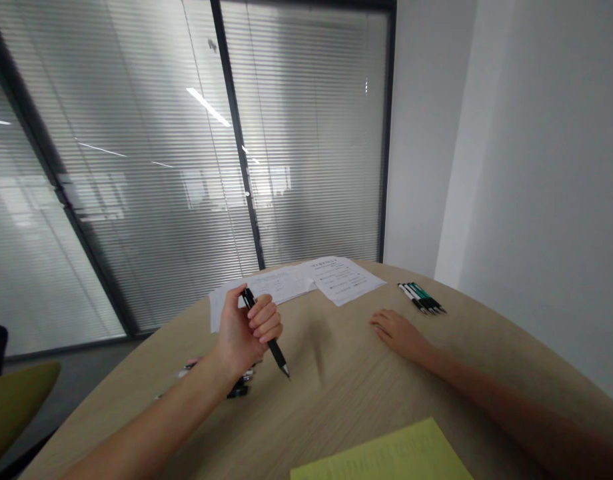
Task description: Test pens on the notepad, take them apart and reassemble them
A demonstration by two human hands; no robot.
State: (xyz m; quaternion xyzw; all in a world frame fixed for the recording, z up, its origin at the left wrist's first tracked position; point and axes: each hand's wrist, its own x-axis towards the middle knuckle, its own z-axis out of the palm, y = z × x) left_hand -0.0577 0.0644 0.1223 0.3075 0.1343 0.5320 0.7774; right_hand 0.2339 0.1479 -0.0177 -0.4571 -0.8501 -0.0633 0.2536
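My left hand [256,323] is raised over the table with its fingers wrapped round a black pen [278,355]. The pen slants down to the right, its silver tip clear of the tabletop, and my thumb is at its upper end. On the bare wood to the right lies my right hand [396,331], palm down, fingers loosely stretched out and holding nothing. Just beyond it is a row of several pens [420,298], white-and-black and green. Partly hidden behind my left wrist is a pile of dark and clear pens [240,387].
Printed sheets [344,280] lie at the far edge of the round wooden table [336,407]. A yellow paper [386,457] is at the near edge. A yellow-green chair [21,403] stands to the left. Glass panels with blinds [306,133] rise behind.
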